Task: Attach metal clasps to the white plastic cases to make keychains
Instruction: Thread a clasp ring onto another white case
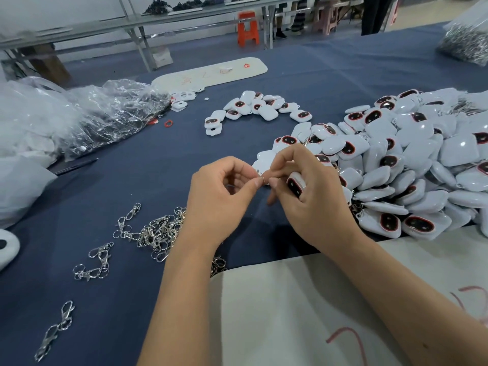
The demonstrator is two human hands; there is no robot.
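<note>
Case: we see a white plastic case [296,184] held in the right hand [311,196], above the blue desk [132,180].
Clasp: a small metal ring [261,179] sits between both grips.
Grips: left hand [221,196] pinches the ring; right fingers curl round the case.
Around: loose clasps [155,233] lie left; a pile of cases [409,165] lies right.

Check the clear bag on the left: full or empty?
Looks empty: the clear bag lies crumpled and flattened on the blue cloth.
</note>
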